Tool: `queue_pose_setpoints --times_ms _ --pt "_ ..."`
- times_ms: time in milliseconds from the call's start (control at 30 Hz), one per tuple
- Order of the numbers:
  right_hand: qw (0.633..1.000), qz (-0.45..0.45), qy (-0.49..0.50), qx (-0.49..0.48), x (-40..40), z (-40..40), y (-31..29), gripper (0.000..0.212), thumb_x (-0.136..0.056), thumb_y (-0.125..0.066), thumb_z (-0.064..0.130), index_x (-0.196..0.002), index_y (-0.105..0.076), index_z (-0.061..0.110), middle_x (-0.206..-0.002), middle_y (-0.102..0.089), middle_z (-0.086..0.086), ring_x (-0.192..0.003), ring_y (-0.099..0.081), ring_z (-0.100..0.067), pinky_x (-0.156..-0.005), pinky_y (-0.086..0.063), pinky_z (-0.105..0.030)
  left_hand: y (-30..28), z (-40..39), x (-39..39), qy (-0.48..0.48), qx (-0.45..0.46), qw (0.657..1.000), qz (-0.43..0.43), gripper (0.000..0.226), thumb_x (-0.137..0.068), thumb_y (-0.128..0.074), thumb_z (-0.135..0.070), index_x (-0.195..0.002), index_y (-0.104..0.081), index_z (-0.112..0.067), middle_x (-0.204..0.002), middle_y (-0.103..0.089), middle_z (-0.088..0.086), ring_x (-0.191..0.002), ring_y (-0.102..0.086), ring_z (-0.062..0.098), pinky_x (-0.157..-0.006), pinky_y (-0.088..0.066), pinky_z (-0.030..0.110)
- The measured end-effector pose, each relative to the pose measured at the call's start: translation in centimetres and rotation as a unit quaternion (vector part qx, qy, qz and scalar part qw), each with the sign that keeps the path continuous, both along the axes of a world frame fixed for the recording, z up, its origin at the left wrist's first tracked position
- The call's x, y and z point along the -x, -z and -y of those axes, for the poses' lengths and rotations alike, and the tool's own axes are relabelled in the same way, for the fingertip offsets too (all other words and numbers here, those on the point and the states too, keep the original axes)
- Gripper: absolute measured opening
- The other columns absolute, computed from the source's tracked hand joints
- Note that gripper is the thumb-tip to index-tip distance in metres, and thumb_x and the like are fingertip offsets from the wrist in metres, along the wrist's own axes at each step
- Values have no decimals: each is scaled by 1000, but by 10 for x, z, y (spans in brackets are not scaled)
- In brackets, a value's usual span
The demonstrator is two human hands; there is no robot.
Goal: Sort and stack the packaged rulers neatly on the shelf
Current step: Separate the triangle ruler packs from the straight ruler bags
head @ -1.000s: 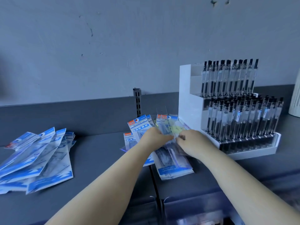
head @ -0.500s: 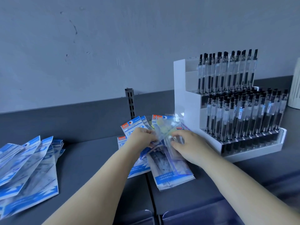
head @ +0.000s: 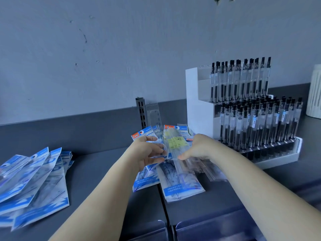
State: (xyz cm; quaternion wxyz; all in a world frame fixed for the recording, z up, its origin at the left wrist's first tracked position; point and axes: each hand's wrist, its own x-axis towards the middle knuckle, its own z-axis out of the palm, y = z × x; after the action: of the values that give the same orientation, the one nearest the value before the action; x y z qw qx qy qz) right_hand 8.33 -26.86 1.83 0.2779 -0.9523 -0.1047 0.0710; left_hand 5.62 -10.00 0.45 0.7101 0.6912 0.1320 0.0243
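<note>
While sorting: L hand (head: 147, 153) pinched one clear ruler sleeve (head: 153, 119)
R hand (head: 199, 148): gripped clear sleeve bundle (head: 175, 145)
Tip: edges wanted squaring before stacking

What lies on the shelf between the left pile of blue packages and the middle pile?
In the head view, only bare dark shelf separates the left pile from the middle pile.

stationery shop, pen display rack (head: 198, 108), pkgd rulers (head: 182, 186)

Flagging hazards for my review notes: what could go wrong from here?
The left hand pinches one clear ruler sleeve that sticks up; it might slip. The right hand grips a fanned bundle of clear sleeves near the pen display; swinging it could knock pens.
</note>
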Motion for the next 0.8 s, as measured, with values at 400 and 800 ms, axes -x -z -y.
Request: queue_pose_setpoints --times_ms 400,800 --pt "985 126 19 -120 -13 -22 24 15 -87 -53 14 -72 -52 12 -73 -53 -6 -66 -49 -23 -48 -30 -24 -12 -6 17 -20 -34 999 32 22 -87 -55 7 -98 -52 -12 -78 -70 9 -56 -69 19 -56 -55 30" --pt "869 -45 -126 -476 82 -115 6 28 -84 -42 -11 -79 -55 13 -72 -60 1 -58 -53 -11 -55 -44 -23 -17 -112 134 -113 -23 986 120 20 -87 -54 10 -89 -58 -9 -75 -65 7 -50 -64 13 -47 -54 24"
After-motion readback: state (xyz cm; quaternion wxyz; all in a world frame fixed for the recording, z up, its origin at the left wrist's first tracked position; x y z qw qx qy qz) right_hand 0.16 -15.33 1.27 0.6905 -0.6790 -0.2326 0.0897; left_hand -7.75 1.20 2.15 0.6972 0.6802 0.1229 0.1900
